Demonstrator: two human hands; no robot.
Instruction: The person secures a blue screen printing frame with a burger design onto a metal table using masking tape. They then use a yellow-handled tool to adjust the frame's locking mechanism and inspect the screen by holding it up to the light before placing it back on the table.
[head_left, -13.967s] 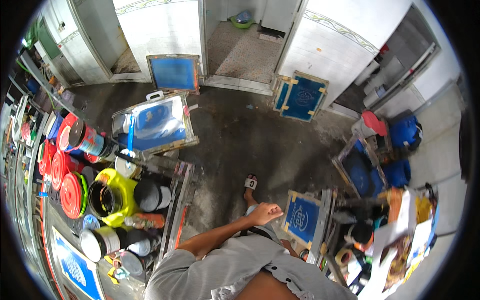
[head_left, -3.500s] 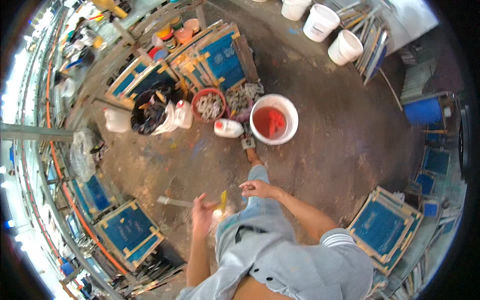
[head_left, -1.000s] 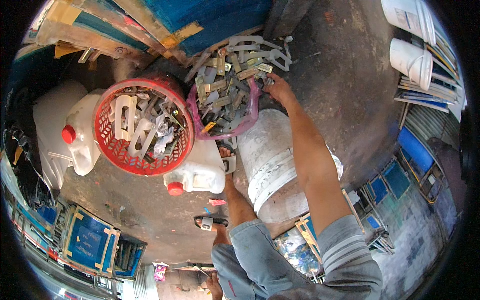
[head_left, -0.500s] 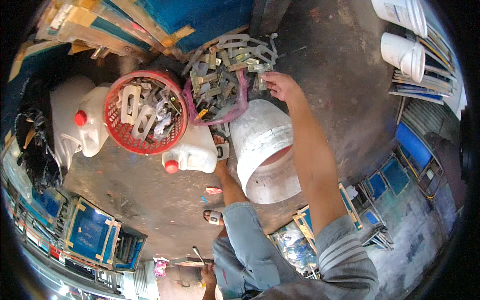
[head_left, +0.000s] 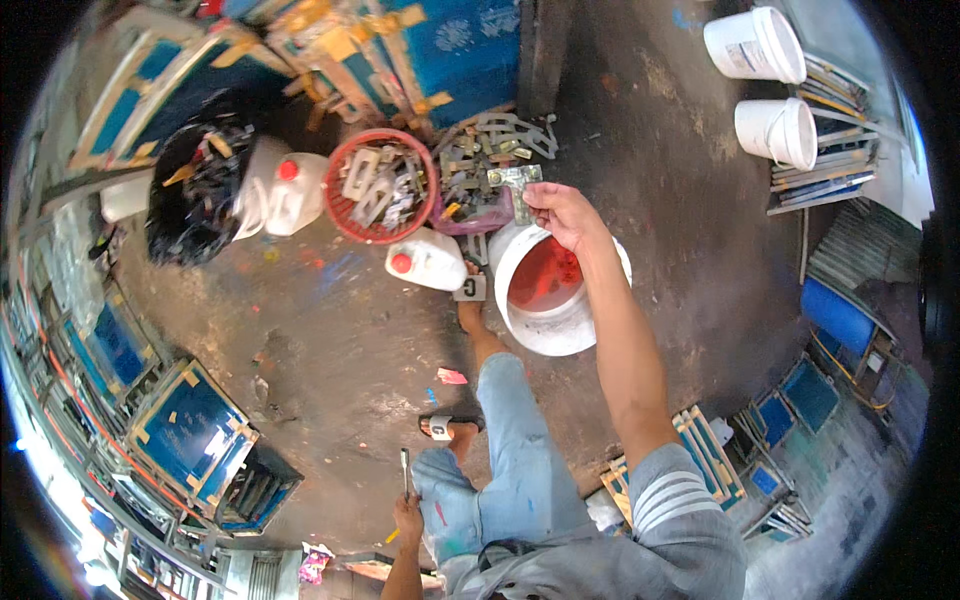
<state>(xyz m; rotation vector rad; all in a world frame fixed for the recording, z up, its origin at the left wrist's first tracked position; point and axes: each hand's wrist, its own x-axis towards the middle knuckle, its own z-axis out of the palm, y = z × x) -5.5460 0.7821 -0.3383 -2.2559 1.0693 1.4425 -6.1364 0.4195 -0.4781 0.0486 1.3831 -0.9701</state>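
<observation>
In my right hand (head_left: 562, 212), closed fingers pinch a T-shaped piece (head_left: 515, 182), pale greenish and stained, held up over the far rim of a white bucket (head_left: 565, 338). Red matter coats the inside of that bucket. Just beyond the hand lies a pile of similar worn pieces (head_left: 475, 160), with a pink plastic bag (head_left: 470, 222) under its near side. My left hand (head_left: 408, 520) is low beside my leg, wrapped round a slim tool (head_left: 405, 466) with a metal shaft; its exact kind is unclear. A yellow end pokes out below that hand.
Left of the pile stand a red basket (head_left: 331, 208) of plastic parts, two white jugs (head_left: 428, 262) (head_left: 298, 205) with red caps, and a black bag (head_left: 190, 235). Two white buckets (head_left: 752, 48) (head_left: 775, 133) are at far right. Framed blue screens (head_left: 188, 428) lean around the floor's edges.
My right hand has lifted the T-shaped piece away from the pile and brought it nearer the bucket. The view has shifted, showing more of the bucket's red inside. My left hand still grips the slim tool.
</observation>
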